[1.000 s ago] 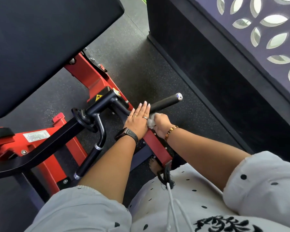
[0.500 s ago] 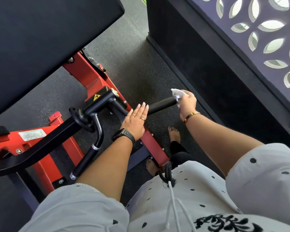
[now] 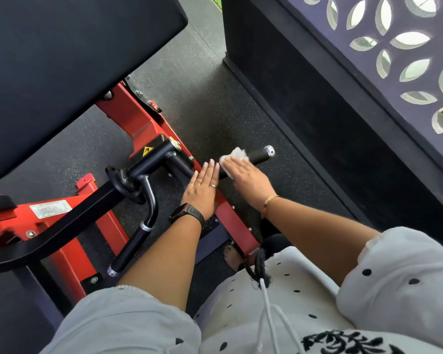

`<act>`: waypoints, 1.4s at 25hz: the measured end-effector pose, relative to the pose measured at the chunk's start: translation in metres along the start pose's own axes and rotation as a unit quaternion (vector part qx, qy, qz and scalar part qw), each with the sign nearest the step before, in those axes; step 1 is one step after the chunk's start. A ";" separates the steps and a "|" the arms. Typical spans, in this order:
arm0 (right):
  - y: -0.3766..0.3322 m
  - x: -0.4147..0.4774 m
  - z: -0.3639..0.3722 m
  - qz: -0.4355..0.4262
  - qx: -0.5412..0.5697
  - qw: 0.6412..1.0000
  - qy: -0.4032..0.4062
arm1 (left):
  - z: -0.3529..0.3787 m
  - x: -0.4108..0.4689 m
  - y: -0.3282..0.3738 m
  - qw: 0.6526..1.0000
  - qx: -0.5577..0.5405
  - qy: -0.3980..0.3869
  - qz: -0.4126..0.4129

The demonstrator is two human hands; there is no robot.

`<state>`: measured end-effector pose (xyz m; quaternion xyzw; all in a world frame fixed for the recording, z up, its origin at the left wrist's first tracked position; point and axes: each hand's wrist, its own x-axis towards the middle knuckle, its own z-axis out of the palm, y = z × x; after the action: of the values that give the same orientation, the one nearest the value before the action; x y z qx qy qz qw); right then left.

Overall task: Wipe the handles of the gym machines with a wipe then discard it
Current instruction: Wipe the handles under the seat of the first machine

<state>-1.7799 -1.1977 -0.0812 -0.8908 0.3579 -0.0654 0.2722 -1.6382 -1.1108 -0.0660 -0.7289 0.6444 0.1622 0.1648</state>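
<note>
Sleeves of a pale dotted top fill the nearest part of the view, and 2 bare forearms reach forward from them. Left hand (image 3: 202,190) lies flat, fingers straight and holding nothing, pressed on the inner end of the right handle (image 3: 256,155), probably to steady the bar. Just beside it, further out along the bar, the right hand (image 3: 248,178) presses the white wipe (image 3: 234,155) against the handle; its grip is loosely curled over the wipe, palm down, so the cloth can slide along the black sleeve. Beyond that grip the handle's chrome-capped tip stays uncovered. Left of both hands, the second handle (image 3: 136,241) hangs down untouched, likely next. Behind them sit the red frame (image 3: 143,123) and black pad (image 3: 62,60).
</note>
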 end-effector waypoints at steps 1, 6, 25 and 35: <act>0.016 -0.002 -0.006 0.017 -0.027 0.999 0.016 | -0.001 0.000 -0.002 1.000 -0.004 -0.004 0.003; 0.038 -0.006 -0.011 0.108 -0.087 0.990 0.005 | 0.000 -0.001 0.000 0.999 -0.038 -0.011 -0.018; -0.046 0.014 0.014 -0.157 -0.150 0.969 -0.115 | 0.014 -0.015 -0.013 0.978 -0.091 0.016 -0.186; 0.003 -0.005 -0.012 -0.004 -0.156 0.988 0.001 | -0.001 -0.004 -0.005 0.990 -0.089 0.001 -0.113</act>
<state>-1.7888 -1.2018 -0.0723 -0.9237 0.3607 -0.0108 0.1289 -1.6337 -1.1070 -0.0632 -0.8090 0.5412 0.1982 0.1161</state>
